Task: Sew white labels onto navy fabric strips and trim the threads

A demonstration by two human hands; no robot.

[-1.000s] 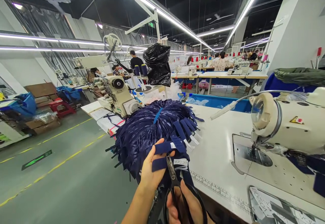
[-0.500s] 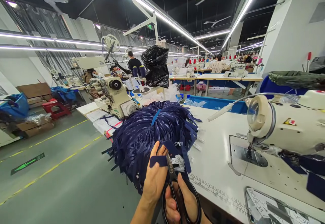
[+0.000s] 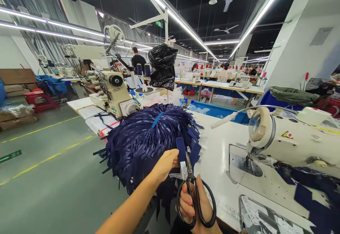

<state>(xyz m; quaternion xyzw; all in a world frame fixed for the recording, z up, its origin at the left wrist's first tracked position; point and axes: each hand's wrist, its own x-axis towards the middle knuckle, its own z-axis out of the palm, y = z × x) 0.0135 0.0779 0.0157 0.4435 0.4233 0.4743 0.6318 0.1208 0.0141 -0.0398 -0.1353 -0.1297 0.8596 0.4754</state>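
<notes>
The step in hand looks like snipping apart or trimming labelled strips at the near edge of a large, round, dark-navy bundle of fabric strips (image 3: 140,142) gathered with a bright-blue band (image 3: 157,120). The bundle rests at the left end of a glossy white worktop (image 3: 212,142), its loose ends hanging over the near side. The left hand (image 3: 165,163) is curled with its fingertips at the left edge of a flat navy fabric strip (image 3: 181,149), apparently pinching it; the exact hold is hidden behind the fingers. That strip stands roughly upright at the bundle's near right side, with a white label with dark lettering (image 3: 183,170) below its upper end. The right hand (image 3: 195,202) grasps a pair of black-handled metal scissors (image 3: 189,166) by the large loops, blades pointing up and away, just right of the label and between this strip and another navy piece (image 3: 196,152). The blades look close together, though whether fabric lies between them cannot be told. As a judgement, the next move calls for the left hand to keep the strip taut and the label turned clear, while the right hand lines up the tips with the join, so that neither label nor fingers get nicked.
</notes>
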